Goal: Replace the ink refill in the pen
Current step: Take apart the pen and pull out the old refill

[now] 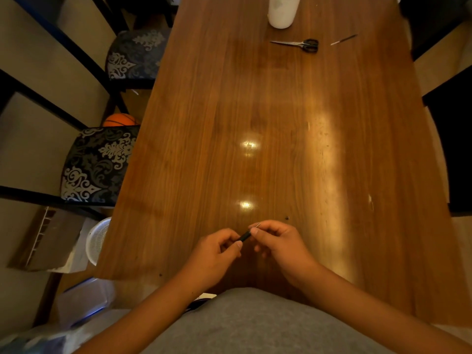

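Just above the near edge of the wooden table [281, 123] I hold a short black pen [245, 236] between both hands. My left hand [217, 256] pinches its lower end between thumb and fingers. My right hand [278, 241] grips its upper end, where a thin metal tip [258, 224] pokes out past the fingers. A tiny dark part [287, 217] lies on the table just beyond my right hand. A thin refill-like stick [343, 39] lies at the far right of the table.
Black-handled scissors [297, 44] and a white cylindrical container [283, 11] sit at the far end. Patterned chairs [97, 164] stand along the left side, with a basketball [119, 120] and a white basket [98, 240] on the floor. A dark chair [454, 139] stands at the right.
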The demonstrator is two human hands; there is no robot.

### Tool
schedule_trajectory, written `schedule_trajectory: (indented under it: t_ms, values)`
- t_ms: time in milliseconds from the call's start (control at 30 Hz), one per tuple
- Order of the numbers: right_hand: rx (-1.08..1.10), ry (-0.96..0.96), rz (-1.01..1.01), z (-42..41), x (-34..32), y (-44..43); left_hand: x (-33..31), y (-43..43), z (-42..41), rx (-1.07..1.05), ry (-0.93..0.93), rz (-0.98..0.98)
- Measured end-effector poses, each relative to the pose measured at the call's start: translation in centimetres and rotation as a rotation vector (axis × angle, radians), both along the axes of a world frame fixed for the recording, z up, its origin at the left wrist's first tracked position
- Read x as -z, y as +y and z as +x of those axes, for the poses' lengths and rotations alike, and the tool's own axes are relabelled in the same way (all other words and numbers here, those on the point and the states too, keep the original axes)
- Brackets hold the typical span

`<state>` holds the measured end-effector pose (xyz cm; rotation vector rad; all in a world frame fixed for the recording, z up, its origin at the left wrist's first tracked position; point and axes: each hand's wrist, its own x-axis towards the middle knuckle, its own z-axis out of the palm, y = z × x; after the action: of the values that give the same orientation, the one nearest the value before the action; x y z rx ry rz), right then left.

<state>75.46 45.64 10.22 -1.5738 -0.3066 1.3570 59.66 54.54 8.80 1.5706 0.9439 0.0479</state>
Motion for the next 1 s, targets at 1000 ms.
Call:
schedule_trajectory:
  t_ms: [1000]
  values:
    - [-0.112,-0.421,-0.448,6.1,7.4,5.7,2.0,0.7,-3.5,-0.099,0.169,-0.061]
